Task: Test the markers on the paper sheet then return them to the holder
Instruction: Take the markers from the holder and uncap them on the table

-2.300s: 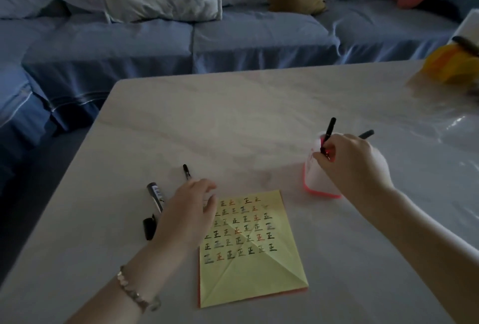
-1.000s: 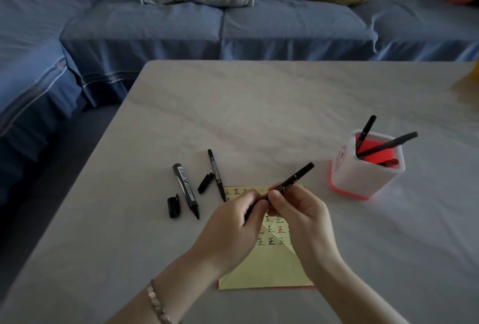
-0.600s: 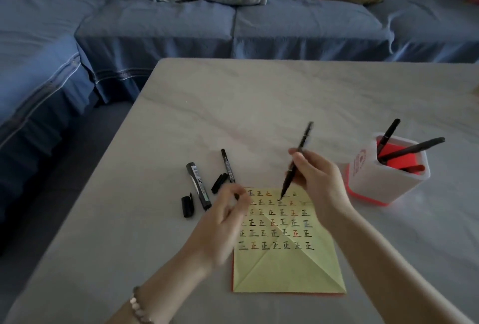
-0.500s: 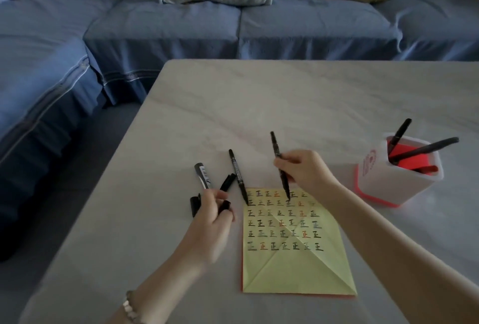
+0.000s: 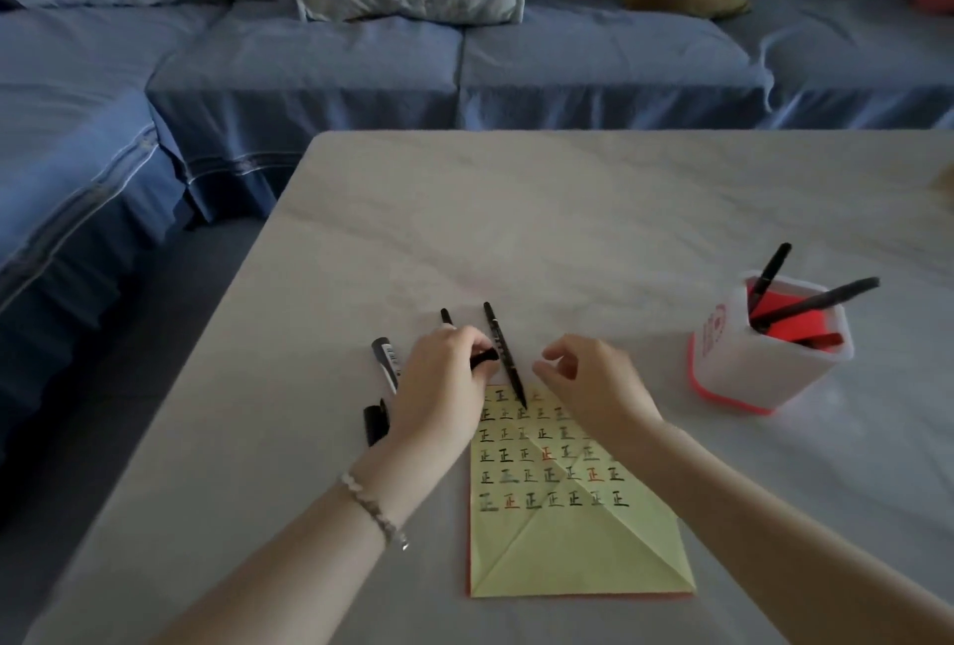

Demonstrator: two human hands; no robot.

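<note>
The yellow paper sheet [image 5: 568, 520], covered with rows of black and red test marks, lies in front of me. A thin black marker [image 5: 503, 355] lies uncapped between my hands, its tip on the sheet's top edge. My left hand [image 5: 444, 386] pinches a small black cap [image 5: 484, 359] right beside that marker. My right hand [image 5: 593, 386] hovers over the sheet's top right with fingers apart and nothing in them. Behind my left hand a second thin marker [image 5: 445, 316] shows only its end. The white holder [image 5: 722, 360] with a red base stands to the right, two black markers leaning in it.
A thick black marker [image 5: 387, 360] and its loose cap [image 5: 374, 425] lie left of my left hand. The pale marble table [image 5: 516, 231] ends at its left edge near a blue sofa [image 5: 464, 66] that wraps the far and left sides.
My right hand let go of the thin marker, which now lies with its tip on the paper. My left hand picked up a small black cap and moved next to that marker.
</note>
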